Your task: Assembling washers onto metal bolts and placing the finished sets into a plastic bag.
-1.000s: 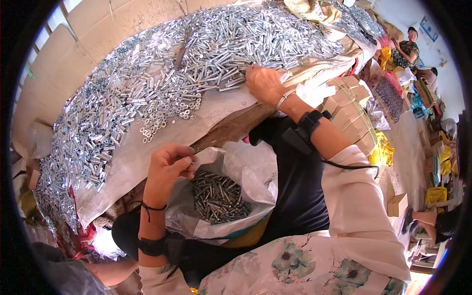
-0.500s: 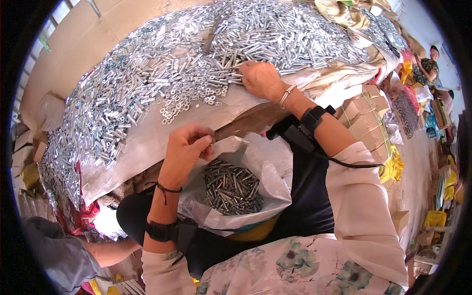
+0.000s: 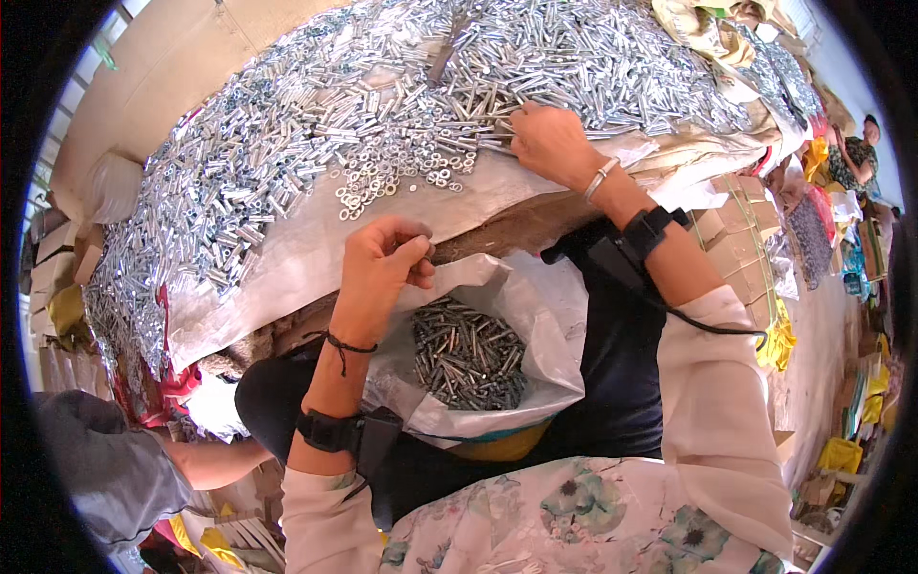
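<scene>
The left hand (image 3: 387, 263) is at the centre of the frame, above the far left rim of the white sack (image 3: 553, 330). Its thumb and fingers are curled in close to one another; whether its grip holds anything I cannot tell. The right hand (image 3: 555, 148) is higher up, right of centre, its fingers bent down at the near edge of the heap of silver pieces (image 3: 612, 86). Its fingertips are partly hidden, so I cannot tell whether its grip is closed on a piece.

The silver pieces, mostly slim rods, spread across the whole top of the frame and down its left side, on a pale sheet (image 3: 311, 258). A cluster of washers (image 3: 361, 187) lies at the heap's lower edge, above the left hand and to the left of the right one. The sack is open between the forearms, just below the centre of the frame, and darker pieces (image 3: 469, 354) lie jumbled inside it.

A dark strap (image 3: 330, 430) is on the left forearm and another on the right one. At the right of the frame are tied cartons (image 3: 741, 225) with a yellow bag (image 3: 779, 340) below them. Another person (image 3: 854, 163) is at the upper right, and a grey sleeve (image 3: 120, 464) with a bare forearm (image 3: 220, 463) comes in at the lower left.
</scene>
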